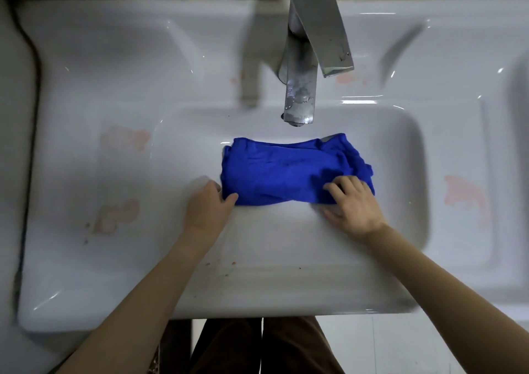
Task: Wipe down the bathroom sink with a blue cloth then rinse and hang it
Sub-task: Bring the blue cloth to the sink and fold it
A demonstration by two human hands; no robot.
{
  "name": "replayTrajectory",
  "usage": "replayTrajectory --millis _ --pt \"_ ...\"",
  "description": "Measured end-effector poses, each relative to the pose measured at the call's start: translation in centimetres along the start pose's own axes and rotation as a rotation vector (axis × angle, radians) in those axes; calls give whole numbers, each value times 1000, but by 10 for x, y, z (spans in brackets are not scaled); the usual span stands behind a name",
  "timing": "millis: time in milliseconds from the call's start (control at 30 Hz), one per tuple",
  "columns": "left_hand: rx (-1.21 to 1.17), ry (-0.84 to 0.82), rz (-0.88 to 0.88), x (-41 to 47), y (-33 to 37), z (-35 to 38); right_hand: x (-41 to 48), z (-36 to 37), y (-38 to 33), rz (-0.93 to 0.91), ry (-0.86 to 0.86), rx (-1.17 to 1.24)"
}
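A blue cloth (280, 170) lies bunched in the basin of the white sink (400, 150), just below the tap spout. My left hand (209, 207) grips the cloth's left end, thumb on top of it. My right hand (353, 204) presses on the cloth's right end, fingers spread over the fabric and curled at its edge. The drain is hidden under the cloth.
A metal tap (303, 73) with a flat lever handle (323, 27) stands at the back of the sink; no water runs. Pinkish stains (123, 139) mark the sink deck on both sides. A dark cable (31, 59) runs along the left edge.
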State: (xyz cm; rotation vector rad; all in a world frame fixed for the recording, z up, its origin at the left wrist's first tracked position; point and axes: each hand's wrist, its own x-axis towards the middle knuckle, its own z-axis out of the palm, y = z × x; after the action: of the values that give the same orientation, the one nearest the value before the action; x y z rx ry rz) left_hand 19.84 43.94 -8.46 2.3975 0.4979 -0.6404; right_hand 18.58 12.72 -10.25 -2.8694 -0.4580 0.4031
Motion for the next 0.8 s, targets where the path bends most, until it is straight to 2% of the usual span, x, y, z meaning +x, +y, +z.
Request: replayTrajectory --millis 133,233,333,400,500,567,633,667,733,800 --pt "-49 -16 89 6 1 18 -2 10 14 -36 41 14" --pt "-20 -14 93 11 -2 23 1 7 16 -90 91 8" --pt "-31 29 109 9 -6 9 0 -4 17 -64 133 60" --pt "48 79 161 4 -12 -1 -6 -6 17 -104 82 79" --pt "180 53 223 -8 -18 -4 -15 -5 16 -212 -22 115" --pt "144 68 190 -12 -17 -2 -16 -8 12 -70 56 173" --pt "89 114 110 -9 -10 1 -10 -14 10 205 204 121" --pt "62 119 52 -6 -4 2 -5 -16 9 345 219 59" --pt "41 92 -68 -1 6 6 10 -17 2 524 84 -80" --pt "74 58 -99 3 13 14 21 -16 -11 615 -67 -81"
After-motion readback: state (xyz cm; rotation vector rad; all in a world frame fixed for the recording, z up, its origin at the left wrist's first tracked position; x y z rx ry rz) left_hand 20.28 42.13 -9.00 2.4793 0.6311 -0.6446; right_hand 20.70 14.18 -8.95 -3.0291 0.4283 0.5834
